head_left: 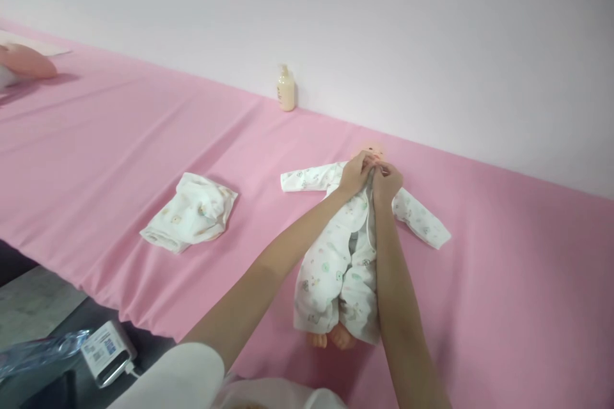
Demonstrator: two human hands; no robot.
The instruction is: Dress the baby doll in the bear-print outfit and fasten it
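A baby doll (374, 147) lies on its back on a pink sheet (259, 160), its feet toward me. It wears a white printed jacket (419, 220) and matching trousers (321, 275); the jacket's front edges part below the chest. Just under the doll's chin, my left hand (357, 171) pinches the jacket's collar area. Close beside it, my right hand (386, 184) pinches at the same spot, fingertips almost meeting the left ones. Whatever small fastening may lie between the fingers is hidden. Both jacket sleeves stretch out sideways, flat on the sheet.
A folded white printed garment (192, 211) lies to the left. A cream pump bottle (286, 89) stands by the wall. At far left is part of another doll (29, 62). Below the sheet's front edge are a white device (109, 353) and a clear plastic bottle (43, 351).
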